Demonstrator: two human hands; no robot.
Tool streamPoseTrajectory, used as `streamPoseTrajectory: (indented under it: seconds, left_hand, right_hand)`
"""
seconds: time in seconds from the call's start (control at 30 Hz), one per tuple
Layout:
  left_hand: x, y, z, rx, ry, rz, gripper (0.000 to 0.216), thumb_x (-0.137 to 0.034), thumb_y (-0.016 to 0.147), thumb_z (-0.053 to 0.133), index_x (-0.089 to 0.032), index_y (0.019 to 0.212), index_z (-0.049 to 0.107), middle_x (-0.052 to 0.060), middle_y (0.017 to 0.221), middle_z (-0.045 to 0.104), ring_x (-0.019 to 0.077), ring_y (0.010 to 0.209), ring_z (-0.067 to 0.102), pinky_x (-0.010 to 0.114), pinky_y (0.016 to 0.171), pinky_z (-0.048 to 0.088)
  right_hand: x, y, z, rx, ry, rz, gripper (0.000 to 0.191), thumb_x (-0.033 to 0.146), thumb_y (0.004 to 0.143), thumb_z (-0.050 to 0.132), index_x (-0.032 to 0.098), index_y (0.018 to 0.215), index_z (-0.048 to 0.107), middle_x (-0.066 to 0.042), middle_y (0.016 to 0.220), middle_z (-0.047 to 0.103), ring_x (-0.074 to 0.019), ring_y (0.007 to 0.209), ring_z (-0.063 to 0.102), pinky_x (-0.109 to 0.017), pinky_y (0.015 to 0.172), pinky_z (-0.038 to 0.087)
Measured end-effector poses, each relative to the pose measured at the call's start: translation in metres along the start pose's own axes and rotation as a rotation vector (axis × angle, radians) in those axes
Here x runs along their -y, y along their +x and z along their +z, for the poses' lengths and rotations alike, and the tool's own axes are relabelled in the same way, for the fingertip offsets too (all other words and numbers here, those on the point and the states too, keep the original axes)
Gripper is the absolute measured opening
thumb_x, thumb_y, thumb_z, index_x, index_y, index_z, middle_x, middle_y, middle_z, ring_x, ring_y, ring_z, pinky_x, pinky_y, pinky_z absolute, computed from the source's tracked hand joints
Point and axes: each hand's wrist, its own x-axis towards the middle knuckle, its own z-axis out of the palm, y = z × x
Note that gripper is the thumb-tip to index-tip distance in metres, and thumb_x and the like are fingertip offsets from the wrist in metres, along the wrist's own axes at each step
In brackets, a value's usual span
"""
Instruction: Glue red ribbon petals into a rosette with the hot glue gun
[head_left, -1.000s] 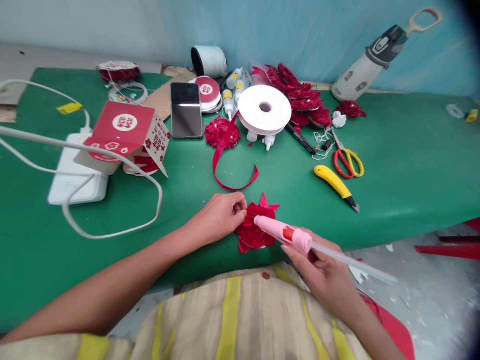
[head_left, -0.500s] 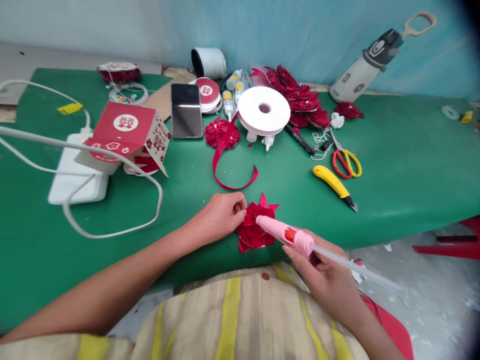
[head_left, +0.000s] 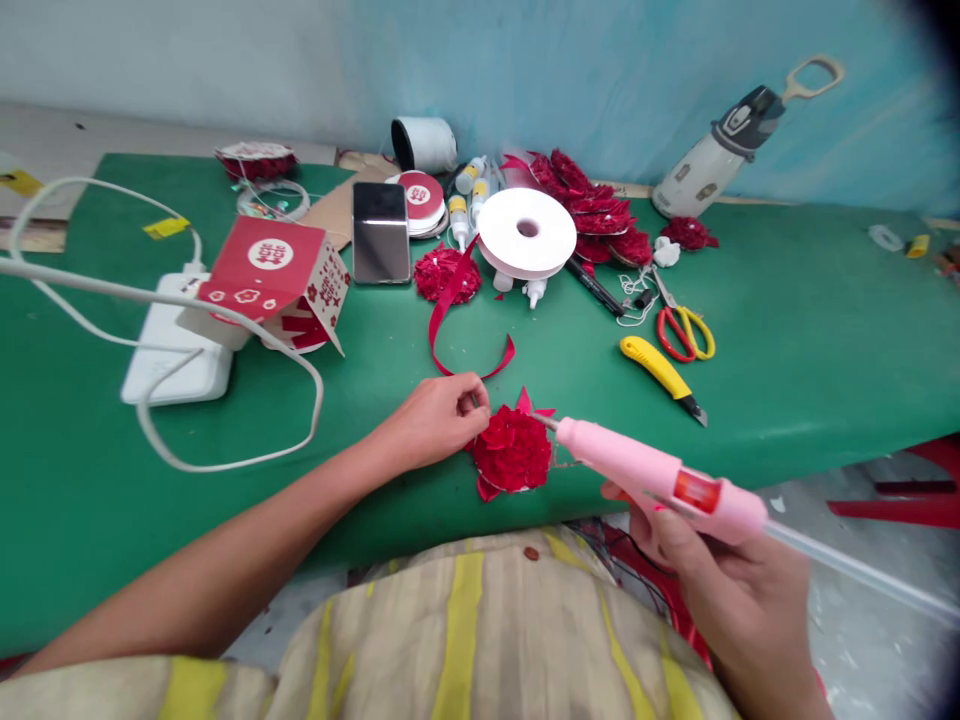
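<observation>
A red fabric flower (head_left: pixel 513 452) with ribbon leaves lies near the table's front edge. At its upper left edge is my left hand (head_left: pixel 450 415), fingers curled and thumb and finger pinched against the petals; the exact grip is partly hidden. My right hand (head_left: pixel 727 570) is wrapped round the handle of a pink hot glue gun (head_left: pixel 637 462), with a clear glue stick (head_left: pixel 847 565) jutting from its back. The metal nozzle points left, close to the flower's upper right leaves. A curled red ribbon (head_left: pixel 450 305) lies beyond the flower.
Behind are a white ribbon spool (head_left: pixel 499 235), phone (head_left: pixel 381 235), red box (head_left: pixel 262 265) and power bank (head_left: pixel 176 350) with looping cable. A yellow utility knife (head_left: pixel 656 370), scissors (head_left: pixel 684 330), finished flowers (head_left: pixel 592 210) and a bottle (head_left: pixel 709 150) stand to the right.
My right hand has drawn the glue gun back right and tilted it, so its nozzle has left the flower's middle. My left hand stays at the flower's edge. The view has shifted slightly.
</observation>
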Motion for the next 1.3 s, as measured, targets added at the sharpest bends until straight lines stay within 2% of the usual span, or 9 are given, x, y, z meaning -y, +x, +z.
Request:
streamPoseTrajectory:
  seconds: [0.1, 0.2, 0.33, 0.47, 0.57, 0.73, 0.9, 1.13, 1.3]
  left_hand:
    - [0.003, -0.002, -0.013, -0.018, 0.06, 0.026, 0.013, -0.025, 0.079, 0.051, -0.019, 0.078, 0.062, -0.001, 0.064, 0.061, 0.0134, 0.058, 0.055, 0.024, 0.056, 0.039]
    - [0.006, -0.01, -0.018, 0.005, 0.171, 0.041, 0.015, -0.028, 0.081, 0.052, -0.02, 0.076, 0.064, 0.001, 0.071, 0.063, 0.0149, 0.064, 0.057, 0.025, 0.058, 0.039]
    - [0.004, -0.023, -0.007, 0.0, 0.378, 0.011, 0.016, -0.035, 0.081, 0.057, -0.02, 0.082, 0.064, 0.004, 0.083, 0.063, 0.0197, 0.076, 0.058, 0.028, 0.063, 0.041]
    - [0.006, -0.03, 0.005, -0.046, 0.48, 0.026, 0.012, -0.027, 0.083, 0.054, -0.019, 0.077, 0.061, 0.006, 0.085, 0.06, 0.0214, 0.081, 0.057, 0.031, 0.071, 0.042]
    - [0.01, -0.034, 0.0, -0.062, 0.338, -0.02, 0.014, -0.027, 0.084, 0.051, -0.019, 0.076, 0.059, 0.004, 0.08, 0.062, 0.0184, 0.073, 0.058, 0.03, 0.066, 0.043]
    - [0.005, -0.039, -0.011, -0.037, -0.204, -0.128, 0.018, -0.037, 0.085, 0.052, -0.019, 0.084, 0.051, 0.004, 0.079, 0.069, 0.0168, 0.069, 0.065, 0.025, 0.054, 0.048]
    - [-0.01, -0.04, -0.004, -0.123, -0.315, -0.059, 0.017, -0.035, 0.085, 0.054, -0.019, 0.088, 0.052, 0.003, 0.076, 0.067, 0.0152, 0.065, 0.064, 0.023, 0.051, 0.047]
    - [-0.018, -0.032, -0.002, -0.245, -0.195, 0.254, 0.011, -0.024, 0.085, 0.057, -0.019, 0.087, 0.066, 0.004, 0.09, 0.059, 0.0145, 0.081, 0.057, 0.027, 0.072, 0.048]
    - [-0.023, -0.032, -0.001, -0.223, -0.396, 0.188, 0.007, -0.023, 0.083, 0.061, -0.018, 0.087, 0.066, 0.0, 0.071, 0.058, 0.0105, 0.061, 0.053, 0.024, 0.057, 0.044]
  right_hand:
    - [0.002, 0.001, -0.002, -0.043, 0.247, 0.137, 0.017, 0.033, 0.086, 0.065, 0.018, 0.091, 0.072, -0.011, 0.082, 0.073, -0.0233, 0.064, 0.065, -0.034, 0.052, 0.052]
    - [-0.001, 0.008, -0.001, -0.051, 0.458, 0.119, 0.018, 0.034, 0.086, 0.064, 0.017, 0.089, 0.07, -0.013, 0.083, 0.073, -0.0212, 0.059, 0.062, -0.032, 0.046, 0.048]
    - [-0.018, 0.017, 0.007, -0.003, 0.58, 0.157, 0.019, 0.032, 0.088, 0.061, 0.016, 0.09, 0.07, -0.012, 0.086, 0.072, -0.0168, 0.056, 0.059, -0.028, 0.043, 0.044]
    - [-0.036, 0.022, 0.016, 0.045, 0.672, 0.309, 0.026, 0.037, 0.091, 0.056, 0.015, 0.09, 0.069, -0.01, 0.084, 0.072, -0.0155, 0.059, 0.062, -0.026, 0.048, 0.049]
    - [-0.044, 0.025, 0.021, 0.076, 0.77, 0.408, 0.03, 0.041, 0.091, 0.057, 0.014, 0.088, 0.07, -0.009, 0.083, 0.072, -0.0186, 0.066, 0.068, -0.033, 0.065, 0.058]
    - [-0.046, 0.027, 0.03, 0.117, 0.878, 0.483, 0.03, 0.044, 0.087, 0.062, 0.015, 0.086, 0.071, -0.008, 0.085, 0.073, -0.0239, 0.081, 0.071, -0.046, 0.088, 0.056]
    - [-0.043, 0.03, 0.033, 0.15, 0.866, 0.503, 0.037, 0.049, 0.087, 0.059, 0.013, 0.087, 0.071, -0.011, 0.085, 0.073, -0.0204, 0.07, 0.07, -0.034, 0.066, 0.06]
    - [-0.043, 0.04, 0.028, 0.185, 0.856, 0.441, 0.041, 0.047, 0.091, 0.054, 0.011, 0.085, 0.07, -0.009, 0.068, 0.071, -0.0137, 0.053, 0.061, -0.024, 0.051, 0.05]
    - [-0.045, 0.038, 0.031, 0.19, 0.861, 0.477, 0.044, 0.049, 0.091, 0.053, 0.01, 0.086, 0.071, -0.008, 0.061, 0.07, -0.0125, 0.049, 0.059, -0.021, 0.048, 0.048]
